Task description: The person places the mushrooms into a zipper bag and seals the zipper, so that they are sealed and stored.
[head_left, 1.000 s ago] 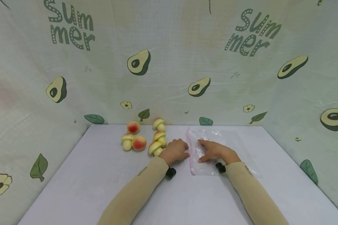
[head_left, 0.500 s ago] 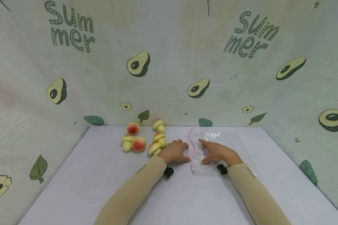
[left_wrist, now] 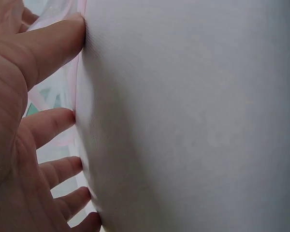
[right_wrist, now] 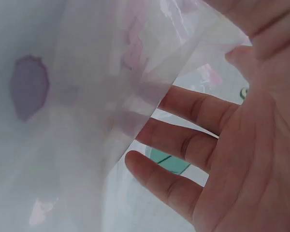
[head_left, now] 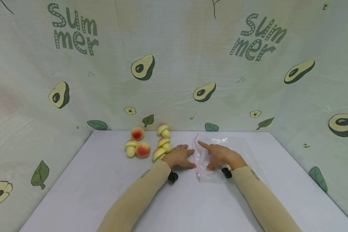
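Note:
A clear plastic zip bag (head_left: 235, 141) lies flat on the table, its pink zip edge (head_left: 194, 148) facing left. My left hand (head_left: 178, 157) is spread at that edge; the thumb (left_wrist: 63, 36) and fingertips rest along the pink strip and the white table surface. Over the bag, my right hand (head_left: 221, 155) has its index finger stretched toward the pink strip and its thumb pointing down onto the plastic. In the right wrist view, the fingers (right_wrist: 169, 188) are nearly straight against the film, with some tips hidden behind it. Neither hand grips anything visible.
Left of the bag are several yellow mushrooms (head_left: 164, 145) with reddish caps, one close behind my left wrist. Two round red-and-yellow pieces (head_left: 143, 149) sit farther left. A printed cloth (head_left: 174, 96) stands behind and beside the white table (head_left: 84, 193).
My right index finger has reached farther left, toward the pink strip. The left thumb has shifted slightly toward the bag, and the pink edge has bent a little. The mushrooms lie as before.

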Action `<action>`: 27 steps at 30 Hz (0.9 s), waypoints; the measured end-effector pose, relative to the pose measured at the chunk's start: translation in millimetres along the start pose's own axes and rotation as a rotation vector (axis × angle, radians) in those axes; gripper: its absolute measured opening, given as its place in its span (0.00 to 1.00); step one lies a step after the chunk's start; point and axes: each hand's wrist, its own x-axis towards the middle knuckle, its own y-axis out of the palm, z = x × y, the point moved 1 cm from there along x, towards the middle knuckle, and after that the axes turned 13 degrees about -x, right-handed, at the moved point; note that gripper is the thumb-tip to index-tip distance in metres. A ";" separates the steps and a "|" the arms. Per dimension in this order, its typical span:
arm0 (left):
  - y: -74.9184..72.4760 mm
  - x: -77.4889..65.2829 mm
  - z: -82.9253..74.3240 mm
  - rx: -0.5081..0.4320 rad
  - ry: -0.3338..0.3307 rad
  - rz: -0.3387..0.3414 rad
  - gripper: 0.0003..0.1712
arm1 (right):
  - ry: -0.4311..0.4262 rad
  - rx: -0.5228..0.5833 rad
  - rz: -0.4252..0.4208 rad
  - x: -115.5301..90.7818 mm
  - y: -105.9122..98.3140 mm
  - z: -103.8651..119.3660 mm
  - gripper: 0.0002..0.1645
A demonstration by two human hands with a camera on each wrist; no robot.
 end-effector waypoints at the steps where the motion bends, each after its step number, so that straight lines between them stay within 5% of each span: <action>1: -0.1 -0.1 -0.2 0.000 -0.003 0.000 0.46 | -0.004 -0.004 0.000 0.0 0.2 0.7 0.69; 12: -2.8 -2.0 -2.0 0.008 0.006 0.007 0.46 | -0.016 -0.041 -0.033 -2.6 -2.6 5.8 0.56; 21: 0.8 -0.6 -1.8 0.020 0.012 0.020 0.47 | 0.015 0.168 0.008 -3.4 -0.7 -4.5 0.45; 27: 0.5 0.2 -0.8 0.033 0.015 0.001 0.47 | -0.001 0.158 -0.106 0.6 -2.6 -4.0 0.39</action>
